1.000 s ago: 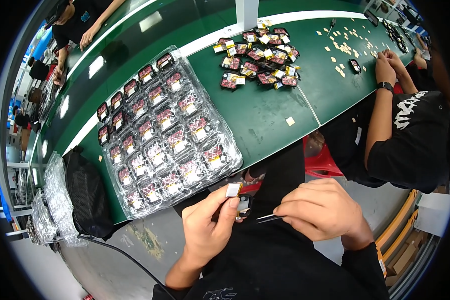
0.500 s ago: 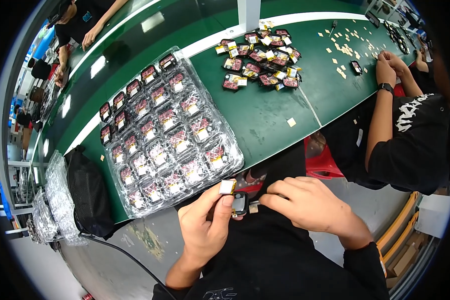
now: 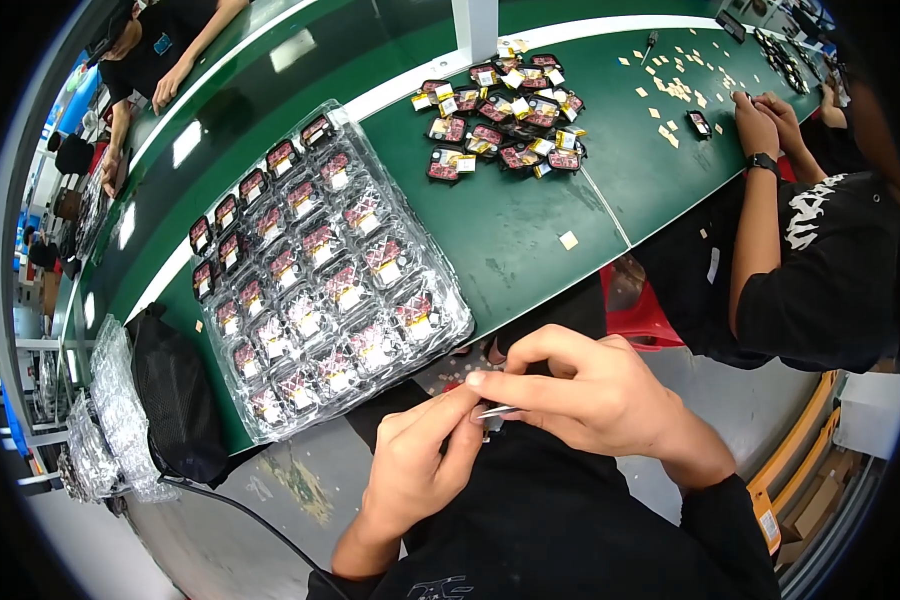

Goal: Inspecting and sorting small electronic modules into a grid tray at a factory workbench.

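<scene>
Over my lap, my left hand (image 3: 420, 460) pinches a small black electronic module (image 3: 496, 411), which shows only as a thin, edge-on sliver between the fingers. Half a second ago it showed a dark rounded-square case with a flat white battery and yellow tape. From the other side, my right hand (image 3: 600, 395) closes on the same module, its index fingertip meeting the left fingertips. Most of the piece is covered by both hands. Just beyond them lies a clear plastic blister tray (image 3: 455, 290), its pockets filled with similar black-and-red modules.
Similar modules lie in a loose pile (image 3: 505, 115) on the green table (image 3: 500, 240). Beige square pieces (image 3: 675, 90) are scattered farther right, near a co-worker's hands (image 3: 765, 120). A black mesh bag (image 3: 175, 390) and bubble wrap (image 3: 120, 400) stand at left.
My right hand has moved left and closed on the module beside my left fingers. The module has turned from face-on to edge-on. The whole view has shifted slightly.
</scene>
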{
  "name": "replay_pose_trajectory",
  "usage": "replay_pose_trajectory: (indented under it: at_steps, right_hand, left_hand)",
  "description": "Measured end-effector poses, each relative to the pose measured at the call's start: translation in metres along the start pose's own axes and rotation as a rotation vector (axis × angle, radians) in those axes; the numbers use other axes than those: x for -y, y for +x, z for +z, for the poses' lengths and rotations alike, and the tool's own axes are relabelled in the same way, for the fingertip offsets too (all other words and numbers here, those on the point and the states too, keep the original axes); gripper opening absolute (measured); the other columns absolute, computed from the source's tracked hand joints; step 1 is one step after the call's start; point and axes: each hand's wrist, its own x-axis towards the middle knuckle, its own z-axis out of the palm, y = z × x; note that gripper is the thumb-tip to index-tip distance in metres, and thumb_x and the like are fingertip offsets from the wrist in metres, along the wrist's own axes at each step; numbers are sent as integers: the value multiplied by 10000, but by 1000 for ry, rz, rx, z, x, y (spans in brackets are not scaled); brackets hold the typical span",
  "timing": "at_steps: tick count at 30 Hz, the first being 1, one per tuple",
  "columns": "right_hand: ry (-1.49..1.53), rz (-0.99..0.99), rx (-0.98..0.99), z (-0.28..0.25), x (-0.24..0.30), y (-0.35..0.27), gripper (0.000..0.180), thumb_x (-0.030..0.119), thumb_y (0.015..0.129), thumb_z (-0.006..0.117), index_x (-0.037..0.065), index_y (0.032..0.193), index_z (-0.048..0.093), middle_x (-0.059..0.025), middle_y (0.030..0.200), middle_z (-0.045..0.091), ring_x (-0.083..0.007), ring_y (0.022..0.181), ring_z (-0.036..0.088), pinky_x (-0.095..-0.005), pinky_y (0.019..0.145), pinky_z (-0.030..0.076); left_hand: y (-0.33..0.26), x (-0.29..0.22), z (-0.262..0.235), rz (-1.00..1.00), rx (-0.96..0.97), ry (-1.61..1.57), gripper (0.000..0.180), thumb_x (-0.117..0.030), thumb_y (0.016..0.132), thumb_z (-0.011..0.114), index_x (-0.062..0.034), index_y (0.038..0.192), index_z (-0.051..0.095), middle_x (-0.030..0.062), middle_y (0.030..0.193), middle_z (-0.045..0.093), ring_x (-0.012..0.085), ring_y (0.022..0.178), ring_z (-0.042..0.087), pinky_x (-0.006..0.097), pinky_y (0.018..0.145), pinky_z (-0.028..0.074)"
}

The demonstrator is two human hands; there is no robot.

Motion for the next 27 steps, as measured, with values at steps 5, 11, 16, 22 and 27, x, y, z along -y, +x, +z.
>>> replay_pose_trajectory:
  at_steps: [5, 11, 16, 22, 27]
  right_hand:
    - [98, 58, -26, 3, -7, -4, 272, 76, 827, 810, 65, 1082, 716, -65, 940, 669, -217, 695, 698, -331, 567, 557]
    - [310, 236, -65, 12, 0, -13, 226, 2, 847, 789, -3, 1059, 712, -133, 928, 705, -282, 757, 714, -346, 643, 567]
    - [280, 285, -199, 22, 1, -16, 223, -28, 845, 784, -18, 1058, 719, -138, 944, 717, -256, 763, 719, -324, 647, 563]
    - [329, 346, -259, 27, 3, -18, 195, -48, 838, 785, -36, 1025, 730, -144, 932, 716, -243, 764, 720, -310, 644, 561]
    - [351, 320, -285, 37, 5, -17, 200, -73, 827, 778, -43, 1019, 731, -148, 930, 715, -253, 763, 720, -325, 651, 568]
  left_hand:
    - [-5, 1, 6, -191, -23, -127, 286, 19, 975, 664, 46, 1259, 682, 173, 911, 754, 169, 737, 739, 287, 661, 580]
    - [-12, 7, 20, -272, -162, -385, 321, 32, 1008, 631, 53, 1329, 642, 147, 1021, 755, 139, 870, 726, 283, 769, 620]
    - [-11, 6, 22, -285, -180, -426, 368, 51, 1006, 622, 62, 1373, 605, 146, 1060, 749, 151, 936, 727, 294, 845, 628]
    - [-15, 8, 24, -250, -166, -359, 408, 41, 1003, 635, 52, 1408, 586, 152, 1063, 756, 143, 923, 731, 279, 815, 611]
    - [-17, 10, 26, -222, -145, -269, 428, 24, 986, 673, 27, 1408, 603, 155, 1052, 765, 128, 885, 728, 259, 766, 577]
